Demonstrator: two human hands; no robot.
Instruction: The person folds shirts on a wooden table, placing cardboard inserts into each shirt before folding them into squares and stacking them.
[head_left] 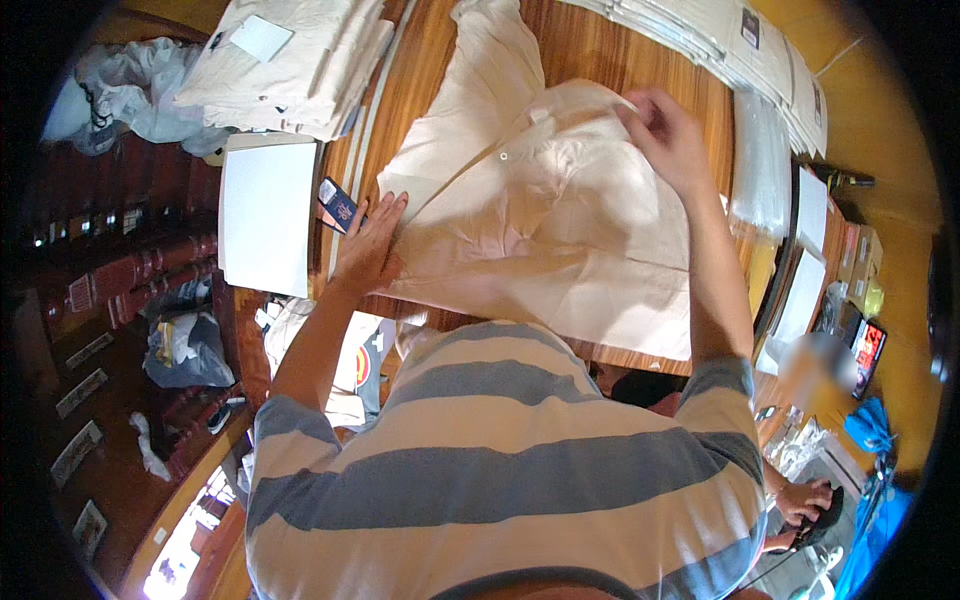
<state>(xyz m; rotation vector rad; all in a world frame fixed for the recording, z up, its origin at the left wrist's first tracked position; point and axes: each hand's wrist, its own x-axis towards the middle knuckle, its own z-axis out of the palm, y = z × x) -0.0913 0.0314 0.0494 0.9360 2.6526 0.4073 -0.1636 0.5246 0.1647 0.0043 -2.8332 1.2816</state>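
Observation:
A cream shirt (570, 230) is spread over the brown wood-grain table, with one sleeve (490, 60) stretching toward the far side. A small pale button (503, 156) shows on its front, and the cloth is creased in the middle. At the shirt's left edge my left hand (370, 245) lies flat with its fingers extended. Just beyond those fingertips is a dark blue tag (342, 208). My right hand (664, 138) is closed at the far right edge of the shirt, its curled fingers pinching the fabric.
Folded cream garments (290, 70) are piled at the far left, above a white sheet (266, 215). More folded garments (740, 50) line the far right, near clear plastic sleeves (760, 165). Another person's hands (803, 505) appear at the lower right.

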